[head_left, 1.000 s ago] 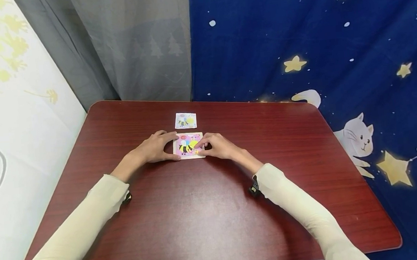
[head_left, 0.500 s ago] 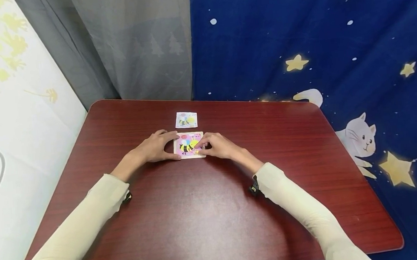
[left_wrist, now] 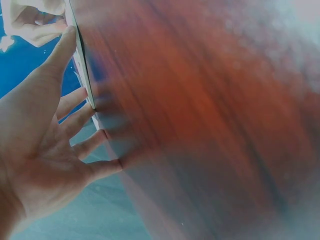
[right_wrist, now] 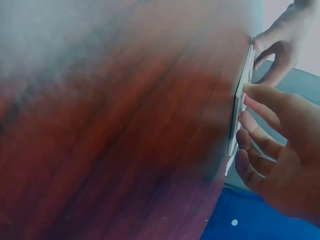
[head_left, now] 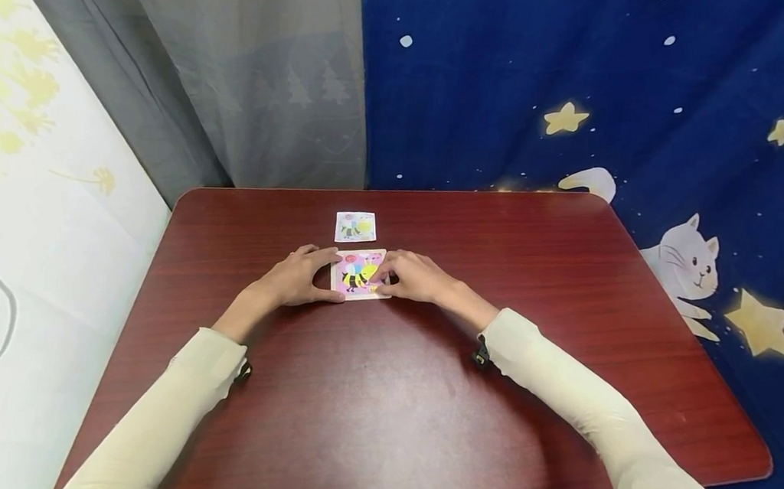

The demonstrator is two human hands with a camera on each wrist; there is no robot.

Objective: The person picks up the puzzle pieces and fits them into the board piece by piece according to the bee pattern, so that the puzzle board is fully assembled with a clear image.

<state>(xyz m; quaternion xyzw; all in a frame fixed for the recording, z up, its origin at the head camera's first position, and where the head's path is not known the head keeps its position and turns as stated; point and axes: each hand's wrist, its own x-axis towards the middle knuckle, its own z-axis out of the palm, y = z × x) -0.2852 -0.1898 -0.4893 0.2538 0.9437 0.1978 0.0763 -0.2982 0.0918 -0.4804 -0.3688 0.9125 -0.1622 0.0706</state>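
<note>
A small square bee puzzle [head_left: 352, 278] with a pale border lies flat on the table, its bee yellow and black on pink. My left hand [head_left: 292, 278] grips its left side, thumb at the near corner and index finger at the far corner. In the left wrist view the other fingers of that left hand [left_wrist: 55, 125] are spread down to the tabletop. From the right, my right hand [head_left: 415, 275] has curled thumb and forefinger pinched together over the puzzle's right part. The right wrist view shows the right thumb [right_wrist: 265, 95] at the board's edge; fingers hide any separate piece.
Just beyond the puzzle lies a white paper card [head_left: 355, 227] with a matching bee picture. The dark red wooden table [head_left: 379, 430] reaches back to a grey curtain [head_left: 269, 93] and a blue starry curtain [head_left: 476, 84].
The whole scene shifts slightly rightward in the head view. Both hands keep their places at the puzzle, with the right fingertips moving very little.
</note>
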